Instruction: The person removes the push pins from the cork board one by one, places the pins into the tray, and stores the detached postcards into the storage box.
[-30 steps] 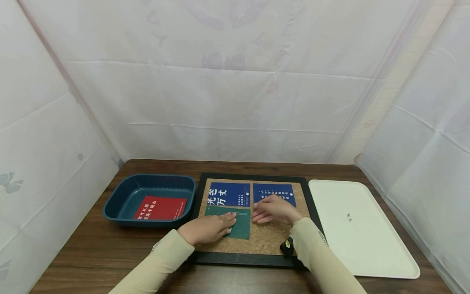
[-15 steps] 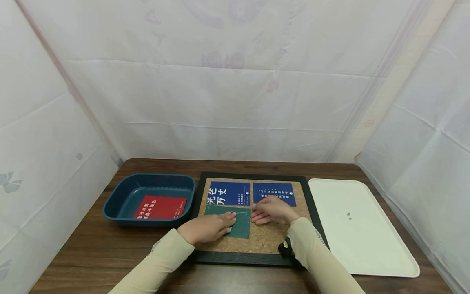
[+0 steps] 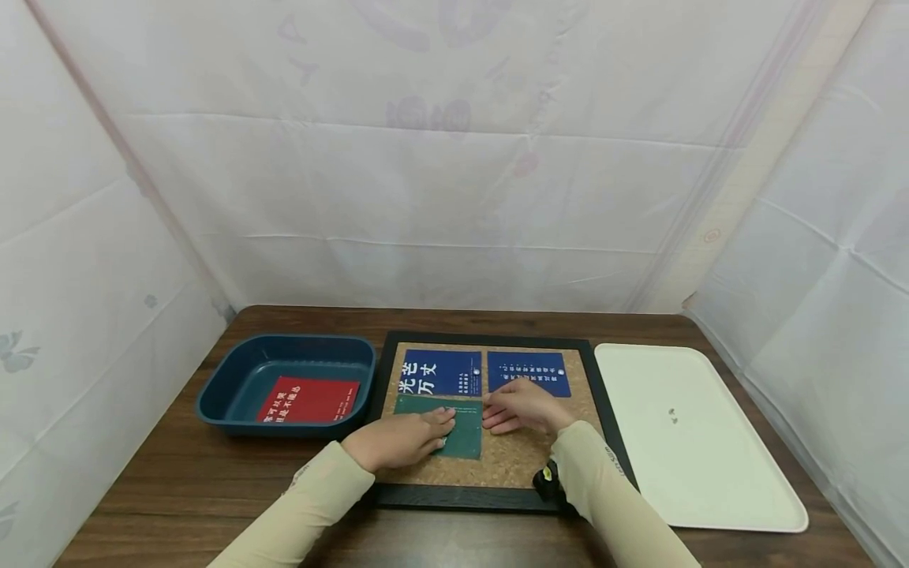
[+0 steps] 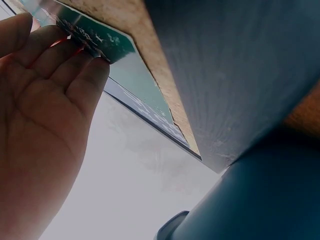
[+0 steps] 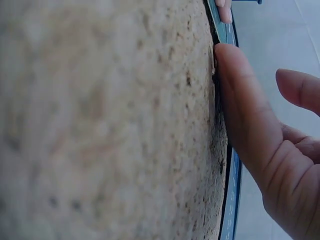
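Observation:
My left hand point(image 3: 405, 438) lies flat over the green card point(image 3: 465, 442), its fingers stretched across the card's left part. In the left wrist view the fingertips point(image 4: 92, 67) meet the card's printed face. My right hand point(image 3: 521, 406) is at the card's upper right corner, fingers extended toward the left. From the right wrist view, its lowest finger point(image 5: 240, 75) rests along the cork board point(image 5: 150, 100) and another digit stands apart. No object shows in this hand. Two blue cards lie above on the board, one on the left point(image 3: 443, 375) and one on the right point(image 3: 529, 371).
A blue basin point(image 3: 241, 394) with a red card point(image 3: 308, 400) inside stands left of the black board frame point(image 3: 461, 498). On the right is a white tray point(image 3: 710, 465) bearing a few tiny metal pieces point(image 3: 672, 415). White sheeting point(image 3: 454, 197) surrounds the wooden table point(image 3: 177, 489).
The right hand has shifted very slightly left at the green card's corner. The left hand stays on the card, and the cards keep their places.

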Tool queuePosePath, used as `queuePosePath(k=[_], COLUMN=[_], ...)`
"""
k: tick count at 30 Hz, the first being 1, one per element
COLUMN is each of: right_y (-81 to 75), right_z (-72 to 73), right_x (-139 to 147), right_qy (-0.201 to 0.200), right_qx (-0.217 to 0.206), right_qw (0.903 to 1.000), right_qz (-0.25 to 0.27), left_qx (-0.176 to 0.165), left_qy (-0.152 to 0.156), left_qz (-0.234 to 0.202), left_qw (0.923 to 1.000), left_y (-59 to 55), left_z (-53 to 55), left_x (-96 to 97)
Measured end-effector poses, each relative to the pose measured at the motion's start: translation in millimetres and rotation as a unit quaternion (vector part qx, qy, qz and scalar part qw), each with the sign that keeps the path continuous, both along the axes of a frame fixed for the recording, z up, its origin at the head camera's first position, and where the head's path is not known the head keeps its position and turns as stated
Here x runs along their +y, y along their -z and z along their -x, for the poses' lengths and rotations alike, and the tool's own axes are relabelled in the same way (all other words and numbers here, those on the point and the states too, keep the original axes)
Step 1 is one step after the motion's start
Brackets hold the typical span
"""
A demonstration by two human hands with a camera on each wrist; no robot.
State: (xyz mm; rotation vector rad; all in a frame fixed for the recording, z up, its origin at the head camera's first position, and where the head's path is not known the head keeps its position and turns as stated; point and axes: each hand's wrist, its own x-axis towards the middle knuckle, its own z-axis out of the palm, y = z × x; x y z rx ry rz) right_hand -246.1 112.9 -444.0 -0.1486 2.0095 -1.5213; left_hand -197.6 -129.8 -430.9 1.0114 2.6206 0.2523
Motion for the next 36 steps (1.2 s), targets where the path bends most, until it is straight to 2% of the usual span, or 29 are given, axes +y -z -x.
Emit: queuePosePath(k=[19,36], right_y=[-1.8,-3.8], right_z=[-3.6,-6.7], right_x=[-9.3,-20.3], right_qy=[-0.008,-0.011], right_qx=[0.011,0.045], right_qw=[0.9998,0.9958], right_qz=[-0.011,-0.078], left_qx=[0.002,-0.006], left_qy=[0.003,0.004], left_qz=[0.0,-0.007], left_qw=[1.0,0.9999], left_y=[1.2,0.6], left_z=[0.7,1.4], left_x=[-0.2,-0.2])
